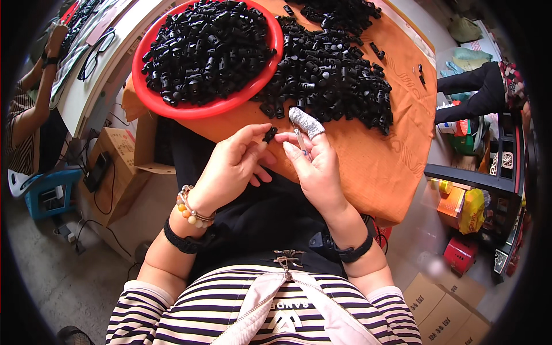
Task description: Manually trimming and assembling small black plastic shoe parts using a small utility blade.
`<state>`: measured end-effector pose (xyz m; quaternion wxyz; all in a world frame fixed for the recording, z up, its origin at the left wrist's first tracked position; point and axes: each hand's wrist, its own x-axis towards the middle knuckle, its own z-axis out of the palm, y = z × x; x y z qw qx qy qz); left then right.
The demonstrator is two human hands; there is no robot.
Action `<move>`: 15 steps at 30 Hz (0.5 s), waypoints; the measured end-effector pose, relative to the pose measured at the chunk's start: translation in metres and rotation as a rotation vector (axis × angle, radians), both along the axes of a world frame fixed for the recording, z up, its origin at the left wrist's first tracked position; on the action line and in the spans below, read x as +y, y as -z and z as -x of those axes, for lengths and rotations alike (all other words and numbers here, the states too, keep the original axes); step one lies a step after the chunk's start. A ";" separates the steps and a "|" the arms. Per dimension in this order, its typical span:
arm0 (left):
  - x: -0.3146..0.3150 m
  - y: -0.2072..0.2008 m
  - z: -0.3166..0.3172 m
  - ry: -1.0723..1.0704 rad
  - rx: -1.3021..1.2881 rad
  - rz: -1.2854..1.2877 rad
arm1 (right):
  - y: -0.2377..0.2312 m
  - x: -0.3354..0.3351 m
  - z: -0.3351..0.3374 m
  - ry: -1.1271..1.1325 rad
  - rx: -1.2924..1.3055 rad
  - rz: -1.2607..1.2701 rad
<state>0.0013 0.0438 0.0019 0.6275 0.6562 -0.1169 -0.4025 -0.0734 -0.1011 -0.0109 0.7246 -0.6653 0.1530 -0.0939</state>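
Over the table's near edge, my left hand [227,161] pinches a small black plastic piece [269,134] between thumb and index finger; it looks like a cord lock. My right hand [319,167] is close beside it, closed around a slim silvery tool [300,139] whose exact kind I cannot make out. A grey knitted finger cover [307,122] sits on the right index finger. Just beyond my hands, a heap of similar black pieces [333,75] spreads over the orange cloth [368,172]. A red basin [190,111], piled with more of them, stands at the far left.
At the left, a co-worker's arm [34,109] shows beside a pale table [86,86] with glasses on it. Below are a cardboard box [118,167] and a blue stool [49,198]. Shelving [477,175] and another person's dark-clad legs [471,86] are at the right, cartons [443,305] lower down.
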 end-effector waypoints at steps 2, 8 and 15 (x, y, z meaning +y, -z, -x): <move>-0.001 0.000 0.000 -0.015 0.017 0.022 | -0.002 0.000 0.001 -0.013 0.007 -0.023; -0.001 -0.002 -0.004 -0.043 0.166 0.150 | -0.004 0.001 0.003 -0.003 -0.007 -0.030; 0.001 -0.002 -0.006 -0.069 0.290 0.237 | -0.006 0.002 0.004 -0.009 -0.044 -0.021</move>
